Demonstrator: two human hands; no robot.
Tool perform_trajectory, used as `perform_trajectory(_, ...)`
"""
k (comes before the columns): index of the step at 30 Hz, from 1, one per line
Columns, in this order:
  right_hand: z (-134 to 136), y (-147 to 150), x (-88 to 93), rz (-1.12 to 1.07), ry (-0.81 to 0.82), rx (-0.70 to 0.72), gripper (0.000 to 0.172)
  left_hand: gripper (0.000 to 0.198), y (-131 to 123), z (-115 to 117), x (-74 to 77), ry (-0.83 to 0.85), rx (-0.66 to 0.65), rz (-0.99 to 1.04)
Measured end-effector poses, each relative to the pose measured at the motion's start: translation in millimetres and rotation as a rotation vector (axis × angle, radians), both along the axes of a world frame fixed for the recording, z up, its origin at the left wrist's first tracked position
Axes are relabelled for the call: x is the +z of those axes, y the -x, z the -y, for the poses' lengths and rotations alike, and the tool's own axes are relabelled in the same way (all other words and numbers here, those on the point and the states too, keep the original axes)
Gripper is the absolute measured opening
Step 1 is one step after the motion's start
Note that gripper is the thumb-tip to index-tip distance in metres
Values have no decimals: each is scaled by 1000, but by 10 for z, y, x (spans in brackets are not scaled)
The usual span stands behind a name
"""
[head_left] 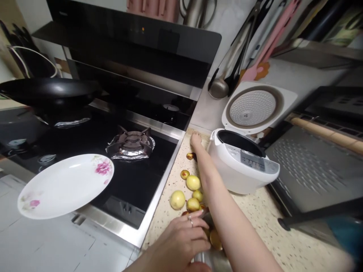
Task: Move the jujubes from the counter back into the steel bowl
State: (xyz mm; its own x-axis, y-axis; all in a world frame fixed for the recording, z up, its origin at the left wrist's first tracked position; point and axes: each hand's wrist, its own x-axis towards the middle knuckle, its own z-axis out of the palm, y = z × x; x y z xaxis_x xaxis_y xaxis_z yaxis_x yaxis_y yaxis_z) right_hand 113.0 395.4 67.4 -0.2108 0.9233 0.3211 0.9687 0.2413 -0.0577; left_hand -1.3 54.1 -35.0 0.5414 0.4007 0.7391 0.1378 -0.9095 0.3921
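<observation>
Fingers of the left hand [181,237] bend over the metal container [215,261], those of the right hand [196,139] curl at twelve o'clock, both grips unclear, and a forearm [214,181] bump could roll the round yellow produce [193,183] between toward the stove [159,166] at nine.

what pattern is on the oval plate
Pink flowers near its two ends, on a white ground; the plate shows in the head view.
</observation>
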Motion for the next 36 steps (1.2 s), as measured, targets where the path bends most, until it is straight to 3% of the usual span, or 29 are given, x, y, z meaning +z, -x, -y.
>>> perform_trajectory(3,-4,-24,-23,6,29,-127,35,65,51,40,113,54,-12,-3)
perform_trajectory(6,59,70,79,11,39,-206,36,68,114,67,209,74,-28,32)
perform_trajectory(8,165,186,201,6,10,-179,26,66,146,69,244,69,-29,38)
perform_trajectory(10,362,284,334,0,-42,-112,32,65,170,61,258,54,-29,25)
perform_trajectory(14,1098,209,499,-11,-128,64,47,59,207,32,270,22,-51,-21)
perform_trajectory(18,2103,-209,444,-160,-238,545,40,56,229,15,286,-39,-60,-31)
perform_trajectory(21,2740,-533,339,-341,-154,763,35,60,239,25,297,-61,-45,-40)
perform_trajectory(23,3015,-712,259,-448,-35,843,34,64,245,36,307,-58,-37,-62)
perform_trajectory(29,3241,-1108,31,-699,247,840,40,73,253,50,325,-82,-31,-77)
perform_trajectory(36,3423,-1233,-12,-638,351,872,42,77,262,90,321,-108,55,-136)
